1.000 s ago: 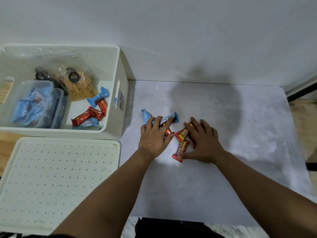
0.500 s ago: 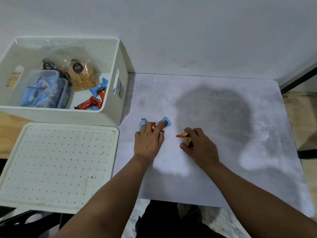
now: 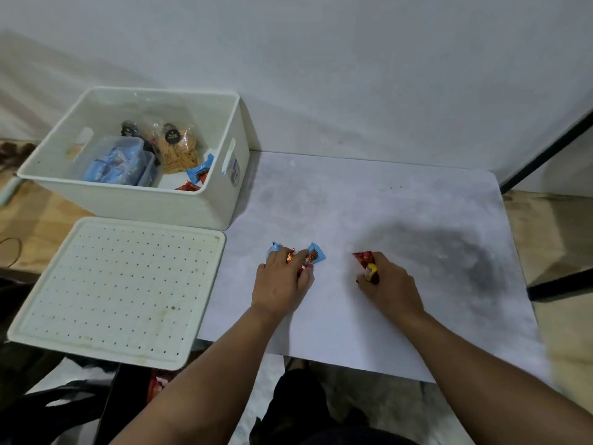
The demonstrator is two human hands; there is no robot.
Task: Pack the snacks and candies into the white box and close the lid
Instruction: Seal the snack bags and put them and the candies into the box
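Note:
The white box (image 3: 134, 200) stands open at the back left, holding a clear tub of blue packets (image 3: 112, 162), a bag of orange sticks (image 3: 179, 152) and a few red and blue candies (image 3: 197, 176). Its perforated white lid (image 3: 118, 290) lies flat in front of it. On the grey mat, my left hand (image 3: 280, 289) grips blue and red candy wrappers (image 3: 316, 253). My right hand (image 3: 393, 287) grips red candy wrappers (image 3: 364, 260) a short way to the right.
The grey mat (image 3: 385, 220) covers the table top against a white wall. Bare wood shows at the left (image 3: 38, 220) and right edges. A black frame bar (image 3: 545, 149) runs along the far right. Dark clutter sits below the lid at the bottom left.
Both hands have closed around the candies and drawn apart; the loose pile between them is gone from the mat. The camera view has pulled back and tilted.

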